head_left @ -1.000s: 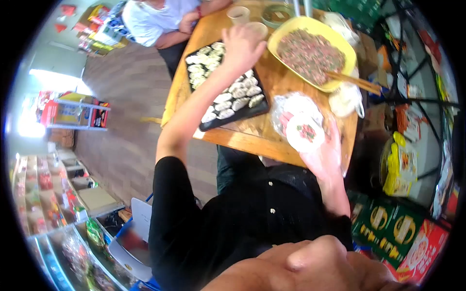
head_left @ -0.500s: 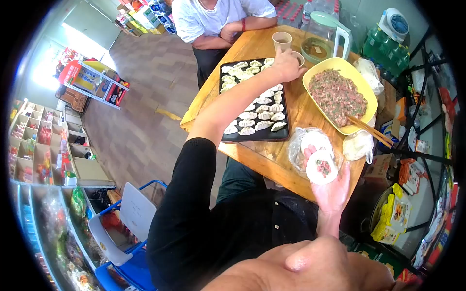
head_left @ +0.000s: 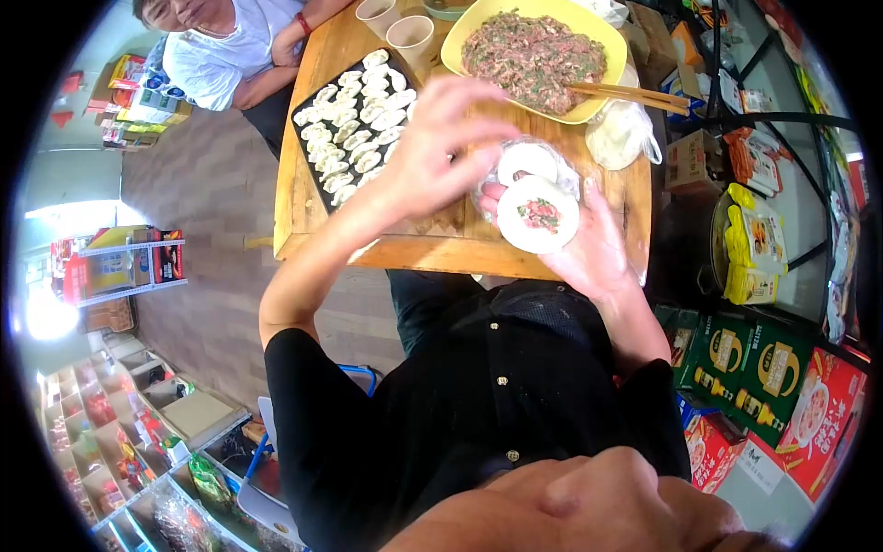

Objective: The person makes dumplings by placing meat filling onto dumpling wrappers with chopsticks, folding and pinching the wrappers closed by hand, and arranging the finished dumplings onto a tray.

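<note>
My right hand [head_left: 593, 244] is palm up, holding a round white dumpling wrapper [head_left: 510, 232] with a small heap of meat filling [head_left: 541, 214] in its middle. Behind it, another white wrapper [head_left: 527, 161] lies on crumpled clear plastic. My left hand [head_left: 446, 143] hangs over the table between the tray and the wrapper, slightly blurred, fingers apart and nothing visible in them. It partly hides the black tray [head_left: 324, 189], which carries rows of folded dumplings [head_left: 359, 138]. A yellow bowl [head_left: 452, 48] of meat filling stands beyond, with wooden chopsticks [head_left: 635, 94] resting over its right edge.
Two paper cups [head_left: 410, 37] stand between tray and bowl. A white plastic bag [head_left: 621, 138] sits right of the wrappers. Across the wooden table [head_left: 441, 247] sits a person in a white shirt [head_left: 207, 60]. Shelving and boxes [head_left: 745, 368] crowd the right side.
My left hand has come back from beside the cups toward the filled wrapper, its fingers spread. My right hand still holds that wrapper. The head view has turned, shifting the table up and left.
</note>
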Motion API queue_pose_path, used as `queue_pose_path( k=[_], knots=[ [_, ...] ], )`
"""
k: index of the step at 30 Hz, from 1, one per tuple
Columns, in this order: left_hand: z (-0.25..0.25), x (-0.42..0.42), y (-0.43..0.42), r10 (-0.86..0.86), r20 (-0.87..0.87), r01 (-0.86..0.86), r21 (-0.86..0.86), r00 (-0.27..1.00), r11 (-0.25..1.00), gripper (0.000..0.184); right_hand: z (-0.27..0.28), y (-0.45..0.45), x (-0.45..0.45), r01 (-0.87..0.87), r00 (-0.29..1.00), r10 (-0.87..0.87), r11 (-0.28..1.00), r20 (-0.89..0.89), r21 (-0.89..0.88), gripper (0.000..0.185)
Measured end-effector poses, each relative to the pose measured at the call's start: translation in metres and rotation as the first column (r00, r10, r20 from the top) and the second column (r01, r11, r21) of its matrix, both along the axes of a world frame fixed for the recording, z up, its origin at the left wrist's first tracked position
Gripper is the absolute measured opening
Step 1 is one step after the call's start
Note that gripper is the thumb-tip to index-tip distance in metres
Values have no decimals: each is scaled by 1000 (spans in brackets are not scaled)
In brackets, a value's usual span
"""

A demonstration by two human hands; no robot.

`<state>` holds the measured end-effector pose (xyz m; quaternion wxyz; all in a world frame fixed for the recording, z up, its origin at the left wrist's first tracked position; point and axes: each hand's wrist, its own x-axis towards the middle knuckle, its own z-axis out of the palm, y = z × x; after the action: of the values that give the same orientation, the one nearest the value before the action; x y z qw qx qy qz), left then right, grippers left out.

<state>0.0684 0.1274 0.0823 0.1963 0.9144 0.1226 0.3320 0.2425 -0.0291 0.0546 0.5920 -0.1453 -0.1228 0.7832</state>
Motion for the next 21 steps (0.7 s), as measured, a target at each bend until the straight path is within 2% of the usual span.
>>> queue_pose_path(
  k=[1,3,4,6,7,9,11,12,14,16,18,21],
  knots=[
    [1,1,-15,-89,-3,88,-35,996,995,26,0,-2,-2,-1,1000,1,1000,1,-3,67],
    [1,6,-37,-167,-56,166,-13,984,986,30,-1,-5,-5,66,995,-56,990,81,-124,66],
    [3,6,-44,-199,-76,197,-22,977,980,32,-3,-7,-5,64,995,-54,990,83,-124,66],
    [1,7,-49,-207,-97,206,-18,974,978,34,-9,-9,-2,-53,998,53,998,-18,-24,66],
    [1,7,-51,-217,-117,217,-15,969,976,36,-8,-11,-3,-51,999,51,998,-17,-23,66],
    [1,7,-48,-200,-171,206,17,965,978,40,-6,-13,-5,-37,989,47,997,141,-71,73],
    [1,5,-43,-178,-225,194,52,958,980,46,-3,-15,-4,-23,996,31,996,86,-88,70],
    [1,1,-40,-136,-224,158,84,965,984,46,-2,-15,-4,-12,999,16,994,32,-109,67],
    [1,-5,-37,-95,-222,124,119,970,985,46,2,-15,-2,14,999,-10,994,37,-105,68],
    [1,-12,-39,-24,-129,40,119,991,992,48,5,-15,0,42,998,-38,993,41,-107,68],
    [-2,-16,-55,-23,-85,35,136,996,990,45,5,-14,4,8,1000,-11,992,-23,-126,70],
    [-21,-20,-81,-111,-4,103,407,994,907,47,8,-10,7,-3,995,-12,989,-100,-148,73]
  ],
)
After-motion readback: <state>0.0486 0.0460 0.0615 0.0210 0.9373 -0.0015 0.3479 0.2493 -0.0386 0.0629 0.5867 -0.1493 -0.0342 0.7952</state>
